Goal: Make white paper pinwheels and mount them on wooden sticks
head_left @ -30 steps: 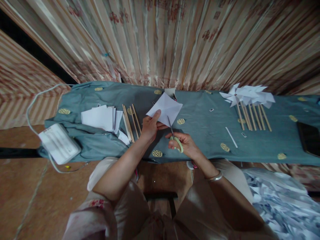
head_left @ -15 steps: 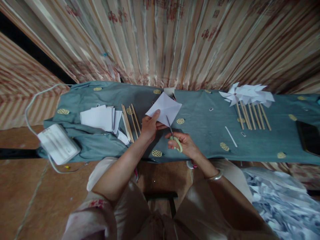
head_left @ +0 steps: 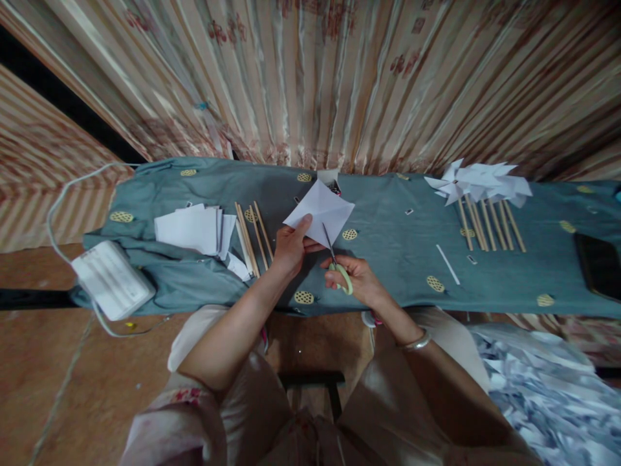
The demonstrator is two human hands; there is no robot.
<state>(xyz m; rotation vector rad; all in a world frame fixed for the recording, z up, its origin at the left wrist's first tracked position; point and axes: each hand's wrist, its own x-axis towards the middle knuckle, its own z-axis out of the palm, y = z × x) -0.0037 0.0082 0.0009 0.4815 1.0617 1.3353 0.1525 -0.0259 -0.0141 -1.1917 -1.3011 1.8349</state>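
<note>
One paper square (head_left: 324,207): pinched by the left hand (head_left: 292,247), mostly beyond the thumb
Scissors (head_left: 342,270): gripped in the right hand (head_left: 361,279), blade overlapping paper

Small changes only. View drifts slightly, so teal cloth (head_left: 388,272) and its items sit a touch further left in frame. Against the cloth, white paper (head_left: 324,202) and left hand (head_left: 290,248) shift slightly right, paper's corner nearer the printed pineapple (head_left: 349,234). Green-handled scissors (head_left: 347,279) edge slightly left in frame.
</note>
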